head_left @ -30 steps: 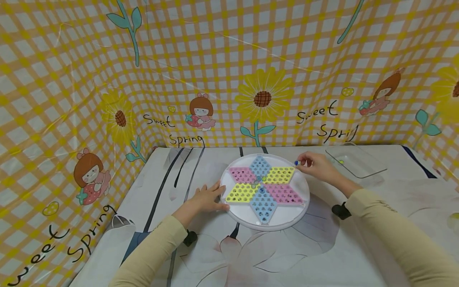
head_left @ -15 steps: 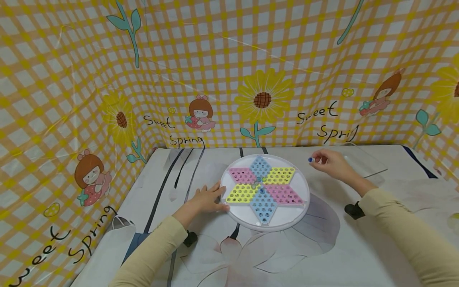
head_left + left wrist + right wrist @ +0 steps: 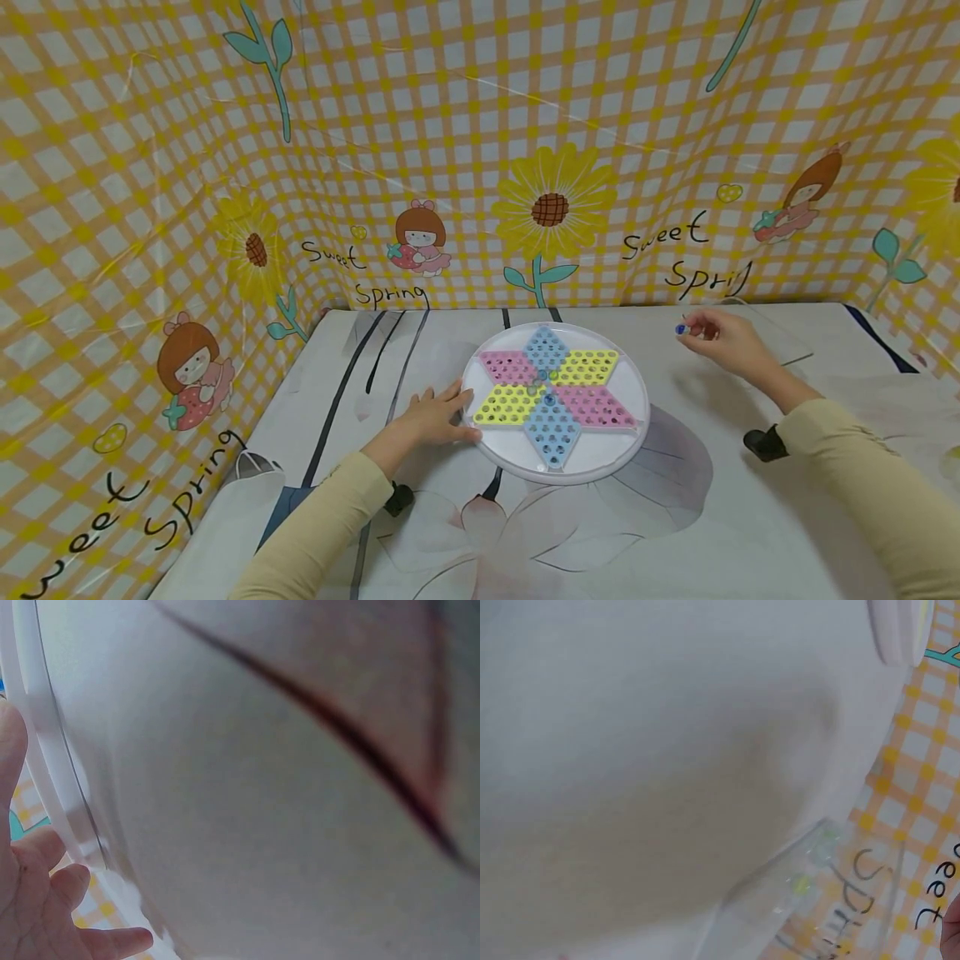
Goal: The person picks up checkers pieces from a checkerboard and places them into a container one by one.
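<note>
A round white Chinese checkers board (image 3: 600, 450) with pink, yellow and blue star points lies on the table. Several glass marbles (image 3: 550, 400) sit around its centre. My left hand (image 3: 433, 417) rests at the board's left rim, fingers spread and loosely bent; the left wrist view shows its fingers (image 3: 69, 885) beside the white rim. Off to the right of the board, my right hand (image 3: 720, 337) pinches a small blue marble (image 3: 681, 330) between thumb and fingertips, raised over the table. Only a bit of that hand (image 3: 951, 930) shows in the right wrist view.
A clear plastic box (image 3: 739, 900) with a yellow-green marble (image 3: 801, 885) in it stands at the back right, partly behind my right hand. A checked cloth (image 3: 465, 125) hangs behind the table. At the left edge lie a white bag-like thing (image 3: 255, 483) and a dark blue item (image 3: 281, 508).
My right hand has moved right, away from the board's right rim towards the clear box, with the blue marble still pinched. The left hand and the board have stayed put.
</note>
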Motion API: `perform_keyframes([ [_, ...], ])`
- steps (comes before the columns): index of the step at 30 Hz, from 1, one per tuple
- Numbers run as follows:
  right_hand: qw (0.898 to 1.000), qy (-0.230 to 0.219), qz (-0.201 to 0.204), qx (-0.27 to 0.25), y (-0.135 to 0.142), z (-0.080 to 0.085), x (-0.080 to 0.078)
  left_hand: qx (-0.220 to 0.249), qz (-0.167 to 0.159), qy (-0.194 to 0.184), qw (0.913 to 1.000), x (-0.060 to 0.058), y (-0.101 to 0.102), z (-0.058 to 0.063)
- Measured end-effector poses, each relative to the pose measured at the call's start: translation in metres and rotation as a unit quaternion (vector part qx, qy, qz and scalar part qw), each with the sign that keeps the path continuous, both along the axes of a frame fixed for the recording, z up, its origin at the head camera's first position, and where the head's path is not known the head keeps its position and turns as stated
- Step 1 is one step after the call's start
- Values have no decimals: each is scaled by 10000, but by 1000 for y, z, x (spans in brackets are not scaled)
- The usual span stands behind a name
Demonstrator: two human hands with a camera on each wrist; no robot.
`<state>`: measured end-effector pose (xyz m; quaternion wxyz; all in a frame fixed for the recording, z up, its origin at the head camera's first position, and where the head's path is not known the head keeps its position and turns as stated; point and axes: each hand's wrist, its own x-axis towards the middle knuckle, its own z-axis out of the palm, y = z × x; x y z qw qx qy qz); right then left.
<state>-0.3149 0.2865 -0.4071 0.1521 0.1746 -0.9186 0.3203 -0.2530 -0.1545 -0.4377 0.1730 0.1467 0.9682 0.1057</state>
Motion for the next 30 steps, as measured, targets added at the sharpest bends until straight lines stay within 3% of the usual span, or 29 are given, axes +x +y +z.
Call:
perform_keyframes([
  [13,9996,127,-251,67,24,-6,2,91,-21,-25,10000,0,-1,-1],
  [22,9967,-288,-749,138,37,-7,3,60,2,-37,10000,-1,0,0],
  [30,9945,-349,-981,79,49,-12,5,79,-4,-54,10000,0,-1,-1],
])
